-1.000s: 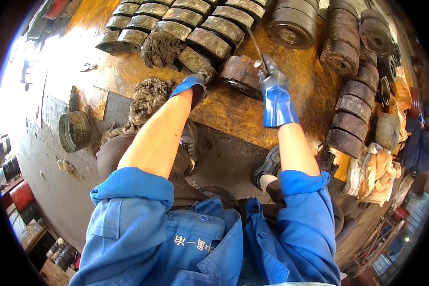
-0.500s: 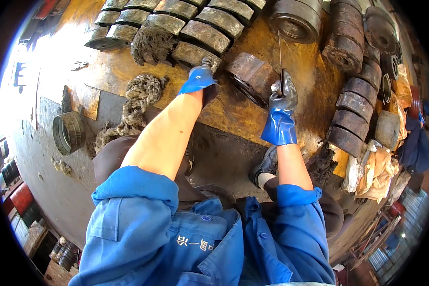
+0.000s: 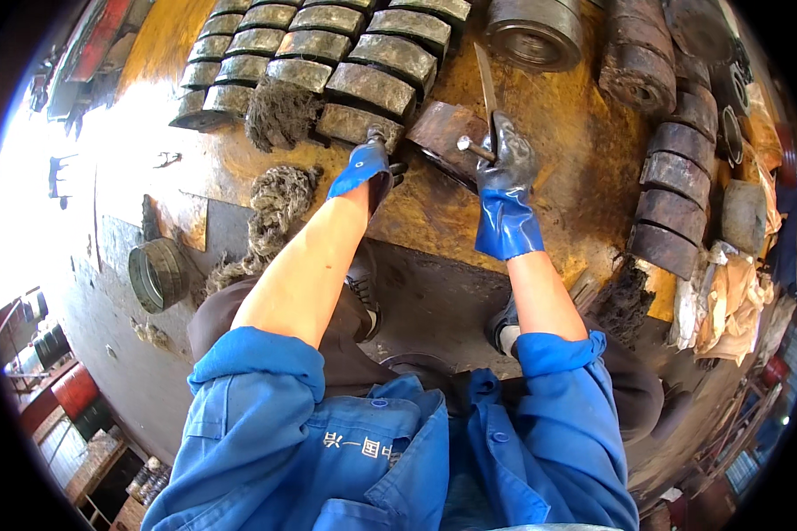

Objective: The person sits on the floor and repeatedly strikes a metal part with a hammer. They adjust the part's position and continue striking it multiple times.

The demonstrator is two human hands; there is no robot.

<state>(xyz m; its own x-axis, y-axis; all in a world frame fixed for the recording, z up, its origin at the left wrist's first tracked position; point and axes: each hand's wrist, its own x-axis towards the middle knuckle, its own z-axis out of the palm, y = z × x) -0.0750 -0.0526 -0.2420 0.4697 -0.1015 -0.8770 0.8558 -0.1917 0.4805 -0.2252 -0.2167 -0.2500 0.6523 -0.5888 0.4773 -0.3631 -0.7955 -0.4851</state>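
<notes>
My left hand (image 3: 372,159), in a blue and black glove, rests its thumb against the nearest dirty metal ring (image 3: 359,122) of the stacked rows. Its thumb and a dark finger are spread apart; the other fingers are hidden. My right hand (image 3: 509,159), gloved alike, is closed round a long narrow metal blade (image 3: 487,80) that points away from me. A short shiny rod with a round end (image 3: 471,146) also sticks out of that fist. I cannot tell whether rod and blade are one tool. Between my hands lies a thick rusty ring (image 3: 444,133), tilted, partly covered by my right hand.
Rows of metal rings (image 3: 310,44) fill the far left. A large round part (image 3: 536,35) and dark cylinders (image 3: 673,208) stand on the right. Fibrous rags (image 3: 279,115) and a twisted bundle (image 3: 283,203) lie left; an open metal ring (image 3: 158,276) sits beside them.
My right hand has moved left, over the rusty ring, and turned the blade so its flat side shows. The rod now juts leftward. My left hand stays at the row's nearest ring.
</notes>
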